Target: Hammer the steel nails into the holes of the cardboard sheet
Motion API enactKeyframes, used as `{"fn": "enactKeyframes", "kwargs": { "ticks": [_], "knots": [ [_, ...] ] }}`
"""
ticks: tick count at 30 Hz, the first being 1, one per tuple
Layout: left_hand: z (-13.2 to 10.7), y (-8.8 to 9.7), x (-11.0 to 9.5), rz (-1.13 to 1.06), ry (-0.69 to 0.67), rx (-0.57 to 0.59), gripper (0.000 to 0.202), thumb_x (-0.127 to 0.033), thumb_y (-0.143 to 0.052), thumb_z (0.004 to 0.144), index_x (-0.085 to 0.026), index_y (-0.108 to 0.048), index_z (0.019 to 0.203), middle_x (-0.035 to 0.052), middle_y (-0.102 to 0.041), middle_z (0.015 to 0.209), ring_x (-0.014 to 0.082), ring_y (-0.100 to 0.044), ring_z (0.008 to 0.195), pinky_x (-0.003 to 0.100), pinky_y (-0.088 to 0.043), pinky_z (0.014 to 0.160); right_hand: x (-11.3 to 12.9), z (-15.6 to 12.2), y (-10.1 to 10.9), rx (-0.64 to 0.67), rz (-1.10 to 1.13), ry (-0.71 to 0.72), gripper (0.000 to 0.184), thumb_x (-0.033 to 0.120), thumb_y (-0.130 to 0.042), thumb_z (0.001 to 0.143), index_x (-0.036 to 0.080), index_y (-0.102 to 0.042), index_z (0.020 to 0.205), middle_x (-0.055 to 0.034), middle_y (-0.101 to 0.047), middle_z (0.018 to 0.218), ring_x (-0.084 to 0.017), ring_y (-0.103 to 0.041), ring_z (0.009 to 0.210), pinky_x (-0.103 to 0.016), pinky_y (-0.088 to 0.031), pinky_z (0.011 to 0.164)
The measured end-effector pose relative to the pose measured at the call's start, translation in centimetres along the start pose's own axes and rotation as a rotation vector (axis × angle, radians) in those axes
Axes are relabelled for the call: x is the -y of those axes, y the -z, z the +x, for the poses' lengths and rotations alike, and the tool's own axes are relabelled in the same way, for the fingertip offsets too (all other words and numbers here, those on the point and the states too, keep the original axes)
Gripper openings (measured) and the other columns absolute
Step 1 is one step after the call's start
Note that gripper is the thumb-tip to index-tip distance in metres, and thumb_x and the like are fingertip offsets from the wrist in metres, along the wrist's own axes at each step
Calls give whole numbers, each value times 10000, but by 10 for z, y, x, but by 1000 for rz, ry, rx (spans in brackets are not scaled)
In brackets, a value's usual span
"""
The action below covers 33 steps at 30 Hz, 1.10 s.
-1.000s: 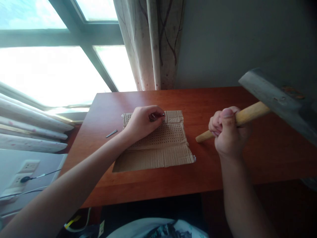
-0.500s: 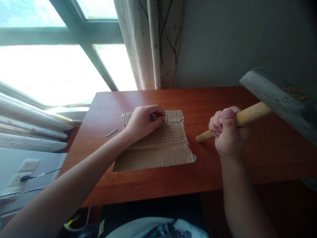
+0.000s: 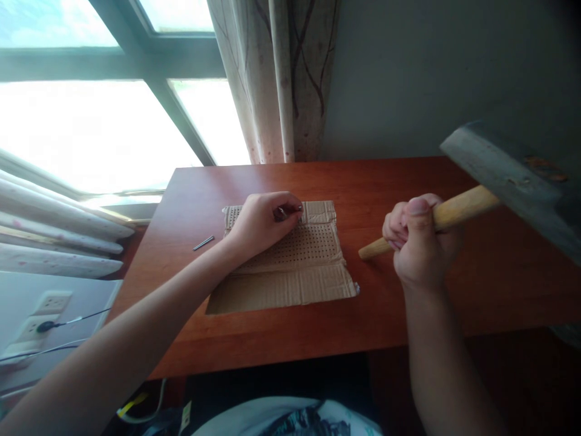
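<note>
My left hand (image 3: 263,221) rests on a flat piece of cardboard (image 3: 290,272) full of small holes and pinches a nail (image 3: 293,211) near its top edge. My right hand (image 3: 420,242) is closed round the wooden handle of a hammer (image 3: 454,209). The grey hammer head (image 3: 512,181) is raised in the air at the right, close to the camera. The cardboard lies on a reddish-brown wooden table (image 3: 408,303).
A loose nail (image 3: 204,243) lies on the table left of the cardboard. A patterned curtain (image 3: 281,79) hangs behind the table beside a bright window (image 3: 91,121). A wall socket with a plugged cable (image 3: 43,327) sits low at the left.
</note>
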<state>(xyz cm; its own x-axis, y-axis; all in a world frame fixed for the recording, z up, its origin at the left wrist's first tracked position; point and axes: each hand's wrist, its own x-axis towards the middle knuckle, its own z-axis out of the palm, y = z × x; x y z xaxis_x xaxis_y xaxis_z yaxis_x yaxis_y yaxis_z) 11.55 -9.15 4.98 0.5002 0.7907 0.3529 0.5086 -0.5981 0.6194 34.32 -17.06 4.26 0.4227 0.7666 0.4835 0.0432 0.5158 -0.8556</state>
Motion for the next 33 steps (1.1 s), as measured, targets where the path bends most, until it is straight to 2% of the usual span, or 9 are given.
{"fn": "enactKeyframes", "kwargs": {
  "ticks": [9,17,21,25,29,33],
  "knots": [
    [0,-6,4,-93,-19,-3,77,-198,-669,830,-156,-733,841,27,-741,791,118,-640,671,232,-500,645,0,0,-1,-1,-6,18,455,412,-670,914,223,-382,616,85,-319,483,-56,-287,375,-229,-188,349],
    [-1,-9,9,-121,-17,-16,78,-192,-675,832,-150,-737,850,37,-739,812,125,-646,693,244,-504,662,-1,-2,-1,50,-42,7,422,398,-631,944,225,-396,640,81,-329,506,-60,-295,395,-225,-201,360],
    [0,-11,11,-122,-18,-23,70,-187,-675,828,-152,-734,839,35,-738,806,126,-643,688,246,-507,660,5,3,-1,212,-149,-89,413,457,-576,966,236,-398,667,69,-350,526,-80,-328,428,-242,-238,394],
    [-1,-13,13,-129,-8,-29,52,-177,-678,819,-155,-725,817,26,-733,784,119,-634,666,237,-498,641,13,13,2,431,-470,-152,355,536,-581,941,236,-485,776,51,-450,591,-105,-417,491,-263,-288,456],
    [-1,-15,14,-130,-5,-30,45,-155,-680,810,-160,-725,813,16,-731,775,109,-623,650,233,-493,647,25,23,1,643,-793,-115,307,495,-580,952,228,-531,808,48,-501,609,-117,-456,533,-278,-297,520],
    [-1,-14,13,-133,3,-22,71,-136,-673,813,-169,-734,830,12,-738,798,107,-625,657,234,-495,657,38,29,-7,741,-977,-27,379,414,-557,973,222,-424,675,51,-435,559,-113,-396,513,-299,-240,539]
  ]
}}
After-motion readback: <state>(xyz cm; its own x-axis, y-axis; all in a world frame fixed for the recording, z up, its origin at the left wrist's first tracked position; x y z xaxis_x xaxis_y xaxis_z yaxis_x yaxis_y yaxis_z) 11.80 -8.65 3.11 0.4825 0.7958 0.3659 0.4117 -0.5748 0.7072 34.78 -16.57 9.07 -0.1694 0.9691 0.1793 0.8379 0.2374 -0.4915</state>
